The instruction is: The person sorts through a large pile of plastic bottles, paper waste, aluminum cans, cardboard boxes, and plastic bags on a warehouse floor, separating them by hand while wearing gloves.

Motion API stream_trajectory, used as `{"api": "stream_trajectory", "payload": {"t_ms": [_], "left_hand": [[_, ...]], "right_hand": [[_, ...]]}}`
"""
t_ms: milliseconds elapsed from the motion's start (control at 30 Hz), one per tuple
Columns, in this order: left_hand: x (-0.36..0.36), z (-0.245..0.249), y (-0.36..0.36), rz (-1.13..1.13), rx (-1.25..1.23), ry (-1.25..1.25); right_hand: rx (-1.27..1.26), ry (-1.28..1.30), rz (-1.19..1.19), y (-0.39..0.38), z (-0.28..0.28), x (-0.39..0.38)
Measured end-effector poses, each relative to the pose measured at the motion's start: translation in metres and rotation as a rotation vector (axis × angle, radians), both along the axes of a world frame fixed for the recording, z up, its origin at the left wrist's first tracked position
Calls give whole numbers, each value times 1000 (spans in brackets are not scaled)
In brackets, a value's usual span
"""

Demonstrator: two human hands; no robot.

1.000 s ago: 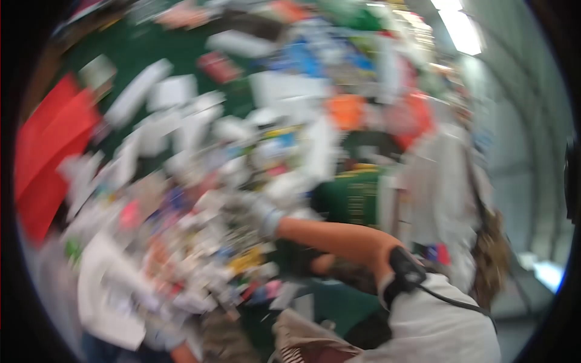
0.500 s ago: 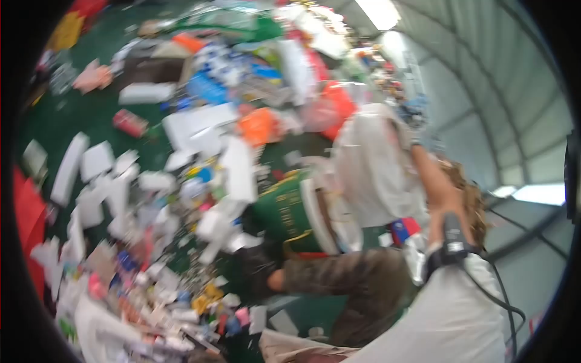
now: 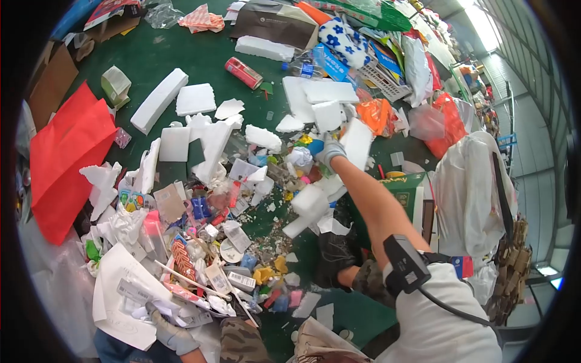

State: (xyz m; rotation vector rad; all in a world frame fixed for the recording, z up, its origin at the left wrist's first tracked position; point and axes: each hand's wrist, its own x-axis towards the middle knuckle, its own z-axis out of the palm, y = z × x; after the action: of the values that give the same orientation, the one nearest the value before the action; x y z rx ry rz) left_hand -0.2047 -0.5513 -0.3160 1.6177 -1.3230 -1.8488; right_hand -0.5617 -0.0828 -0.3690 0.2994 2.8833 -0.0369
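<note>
My right hand (image 3: pixel 331 150), in a grey-white glove, reaches into the litter beside a long white foam strip (image 3: pixel 358 143) and just below a square foam block (image 3: pixel 327 115). A small blue piece (image 3: pixel 315 146) lies against its fingers. How those fingers are bent is hard to see. At the lower left my left hand (image 3: pixel 172 333), also gloved, has curled fingers among white papers, over a large white sheet (image 3: pixel 115 311). What it holds is hidden. A barcoded white packet (image 3: pixel 136 291) lies just above it.
Mixed litter covers the green floor (image 3: pixel 175 51). A red sheet (image 3: pixel 69 163) lies left, a red can (image 3: pixel 243 72) farther back. A white sack (image 3: pixel 472 193) stands at right beside a green box (image 3: pixel 402 192). My shoe (image 3: pixel 336 257) is close to the foam pieces.
My right hand has left the white sack and moved left to the foam pieces. The view has turned, and my left hand now shows at the lower left.
</note>
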Motion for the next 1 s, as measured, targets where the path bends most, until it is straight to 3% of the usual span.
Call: {"api": "stream_trajectory", "payload": {"t_ms": [67, 100, 133, 200, 267, 300, 367, 400, 433, 500, 567, 600, 633, 667, 700, 733, 800, 833, 867, 933, 1000], "left_hand": [[-8, 4, 0, 62, 50, -15], [-11, 10, 5, 54, 15, -7], [-13, 15, 7, 46, -22, 8], [-10, 3, 6, -70, 15, 18], [-16, 0, 16, -65, 88, 56], [-24, 7, 23, -22, 166, 79], [-27, 7, 28, -53, 199, 147], [-27, 8, 31, -90, 221, 149], [-30, 10, 36, -58, 232, 117], [-35, 10, 45, -92, 217, 70], [-35, -1, 52, -117, 167, 136], [-33, -8, 58, -74, 121, 212], [-30, -5, 55, -73, 126, 205], [-27, 1, 47, -199, 351, 272], [-25, 2, 41, -322, 577, 339], [-18, -9, 36, -322, 586, 332], [-2, -33, 29, -468, 659, 445], [-22, 2, 43, -344, 536, 221], [-24, 1, 41, -340, 536, 216], [-25, -5, 31, -216, 568, 250], [-23, -11, 23, -165, 579, 271]], "right_hand": [[118, 77, -142, -26, 9, 11], [29, 197, 1, -36, 13, 21], [23, 190, -7, -46, 11, 31], [-399, -134, -213, -73, 3, 49], [-590, 51, -100, -96, -20, 78], [-945, 238, -143, -109, -38, 91], [-1176, 328, -286, -149, -3, 119], [-1123, 274, -319, -171, 24, 135], [-1356, 187, -428, -194, 30, 155], [-1647, 29, -238, -240, 43, 200], [-1505, -148, 119, -276, 56, 233], [-1312, -403, 144, -288, 66, 245], [-881, -677, 234, -298, 99, 232], [-849, -487, 287, -305, 66, 255], [-791, -558, 328, -310, 82, 247], [-734, -627, 369, -314, 97, 236], [-829, -639, 471, -305, 79, 235], [-927, -648, 578, -305, 84, 230], [-1273, -823, 304, -293, 91, 221], [-1354, -1071, 60, -276, 83, 205], [-1197, -306, 264, -253, 57, 186]]}}
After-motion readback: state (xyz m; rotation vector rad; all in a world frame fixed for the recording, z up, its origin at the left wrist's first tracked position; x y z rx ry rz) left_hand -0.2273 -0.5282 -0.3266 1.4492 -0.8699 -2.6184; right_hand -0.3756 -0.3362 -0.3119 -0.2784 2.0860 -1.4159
